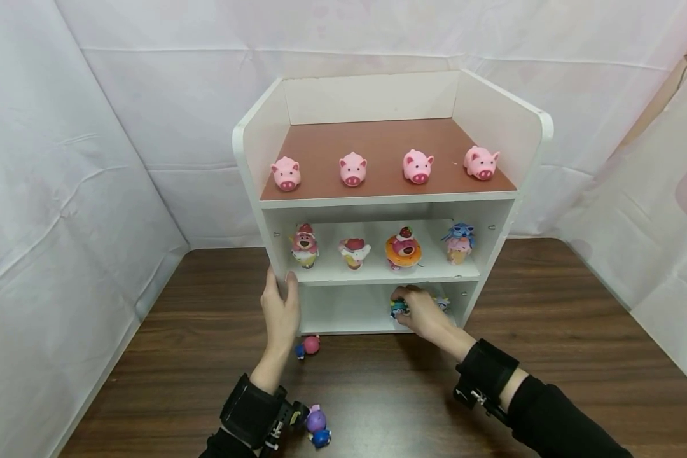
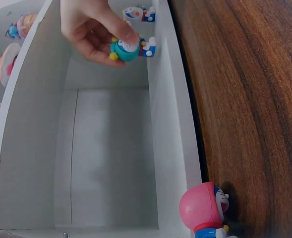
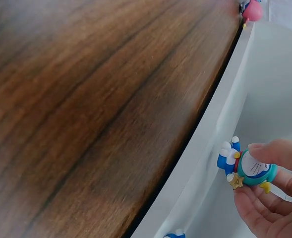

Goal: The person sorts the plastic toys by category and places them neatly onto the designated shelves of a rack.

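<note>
In the bottom compartment of the white shelf unit (image 1: 372, 283), my right hand (image 1: 426, 313) pinches a small cat figurine (image 3: 255, 166) in a teal hood. The figurine's feet are at the bottom board, as the left wrist view shows; whether they bear its weight I cannot tell. A second blue-and-white figurine (image 2: 136, 13) stands farther right, partly behind the hand. My left hand (image 1: 282, 312) rests against the unit's left side panel, fingers extended upward. Just below it, a pink-headed figurine (image 1: 312, 345) lies on the table by the unit's front edge.
A purple-headed figurine (image 1: 317, 420) lies on the wooden table (image 1: 389, 407) beside the left wrist. Several pink pigs (image 1: 353, 170) line the brown top; several dessert-themed figurines, among them a bear in an orange ring (image 1: 403, 251), stand on the middle shelf. White cloth (image 1: 166, 95) surrounds the table.
</note>
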Demonstrator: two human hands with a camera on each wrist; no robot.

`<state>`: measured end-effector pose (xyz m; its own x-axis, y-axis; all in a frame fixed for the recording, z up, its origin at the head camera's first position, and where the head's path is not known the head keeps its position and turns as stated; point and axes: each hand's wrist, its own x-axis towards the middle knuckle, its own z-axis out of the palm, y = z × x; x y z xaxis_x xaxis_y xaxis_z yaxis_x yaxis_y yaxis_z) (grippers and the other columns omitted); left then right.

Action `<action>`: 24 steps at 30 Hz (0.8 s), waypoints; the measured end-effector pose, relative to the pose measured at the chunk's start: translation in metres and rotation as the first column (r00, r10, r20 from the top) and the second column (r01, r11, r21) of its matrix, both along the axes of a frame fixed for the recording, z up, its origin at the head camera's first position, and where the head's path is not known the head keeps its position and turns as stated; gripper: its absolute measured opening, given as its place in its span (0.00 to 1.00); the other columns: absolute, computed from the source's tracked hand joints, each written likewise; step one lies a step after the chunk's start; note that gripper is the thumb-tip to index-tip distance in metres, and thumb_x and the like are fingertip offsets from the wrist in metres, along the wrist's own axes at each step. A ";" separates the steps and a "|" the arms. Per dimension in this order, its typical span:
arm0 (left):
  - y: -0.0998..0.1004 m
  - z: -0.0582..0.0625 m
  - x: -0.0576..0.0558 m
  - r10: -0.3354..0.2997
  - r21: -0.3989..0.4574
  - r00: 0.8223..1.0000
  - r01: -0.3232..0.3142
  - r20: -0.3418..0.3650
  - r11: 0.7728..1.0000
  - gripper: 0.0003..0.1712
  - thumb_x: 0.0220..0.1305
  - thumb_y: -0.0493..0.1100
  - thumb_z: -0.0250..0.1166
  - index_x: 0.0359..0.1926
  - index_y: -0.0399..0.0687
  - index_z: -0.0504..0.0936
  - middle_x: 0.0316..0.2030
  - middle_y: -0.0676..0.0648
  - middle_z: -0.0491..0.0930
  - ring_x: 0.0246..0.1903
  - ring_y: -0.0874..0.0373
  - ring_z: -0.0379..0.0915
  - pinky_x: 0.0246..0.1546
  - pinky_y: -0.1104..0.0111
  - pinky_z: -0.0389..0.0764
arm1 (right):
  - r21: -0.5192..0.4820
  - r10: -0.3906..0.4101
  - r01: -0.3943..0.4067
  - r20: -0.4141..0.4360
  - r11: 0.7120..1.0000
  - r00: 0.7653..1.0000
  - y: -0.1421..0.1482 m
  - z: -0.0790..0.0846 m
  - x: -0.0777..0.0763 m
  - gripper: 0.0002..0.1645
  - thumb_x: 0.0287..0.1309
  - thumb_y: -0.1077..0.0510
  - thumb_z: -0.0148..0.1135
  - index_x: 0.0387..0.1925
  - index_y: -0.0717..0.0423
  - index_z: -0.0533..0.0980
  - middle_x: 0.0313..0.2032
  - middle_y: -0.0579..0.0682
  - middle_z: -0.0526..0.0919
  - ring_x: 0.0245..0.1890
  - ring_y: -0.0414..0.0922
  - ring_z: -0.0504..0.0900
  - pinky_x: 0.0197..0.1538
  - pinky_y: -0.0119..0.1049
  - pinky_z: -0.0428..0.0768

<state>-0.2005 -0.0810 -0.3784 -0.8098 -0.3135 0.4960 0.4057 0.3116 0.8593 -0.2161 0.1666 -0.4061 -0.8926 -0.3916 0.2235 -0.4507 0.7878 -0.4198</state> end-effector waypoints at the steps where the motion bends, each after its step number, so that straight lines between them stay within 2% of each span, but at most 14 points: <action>1: 0.000 0.000 0.000 -0.002 -0.001 1.000 0.002 -0.004 1.000 0.24 0.63 0.36 0.49 0.60 0.33 0.61 0.55 0.36 0.67 0.56 0.48 0.62 0.55 0.55 0.62 | 0.003 -0.005 0.005 0.004 1.000 1.000 0.000 0.000 -0.001 0.17 0.41 0.66 0.67 0.38 0.64 0.76 0.36 0.56 0.78 0.38 0.50 0.77 0.41 0.42 0.76; 8: 0.001 0.001 0.001 -0.009 0.000 1.000 0.009 -0.023 1.000 0.24 0.63 0.36 0.49 0.60 0.33 0.61 0.55 0.36 0.66 0.56 0.48 0.61 0.55 0.53 0.62 | 0.013 -0.029 0.028 0.043 1.000 0.999 -0.002 -0.001 -0.007 0.18 0.42 0.66 0.67 0.39 0.63 0.75 0.36 0.56 0.78 0.38 0.51 0.77 0.41 0.42 0.75; 15: 0.001 0.002 0.002 -0.008 -0.006 1.000 0.008 -0.001 1.000 0.25 0.64 0.37 0.48 0.61 0.34 0.60 0.57 0.38 0.66 0.56 0.51 0.61 0.55 0.56 0.62 | 0.005 -0.021 0.021 0.026 1.000 0.999 -0.003 -0.005 -0.009 0.17 0.40 0.66 0.68 0.37 0.64 0.75 0.34 0.55 0.77 0.37 0.50 0.76 0.40 0.42 0.75; 24: 0.001 0.000 0.001 -0.012 0.008 1.000 0.012 -0.018 1.000 0.24 0.63 0.36 0.49 0.60 0.34 0.61 0.56 0.36 0.66 0.56 0.47 0.61 0.55 0.53 0.61 | -0.013 -0.039 0.039 0.020 0.999 0.999 -0.003 -0.009 -0.009 0.17 0.40 0.66 0.67 0.37 0.63 0.75 0.35 0.55 0.78 0.37 0.49 0.77 0.40 0.41 0.76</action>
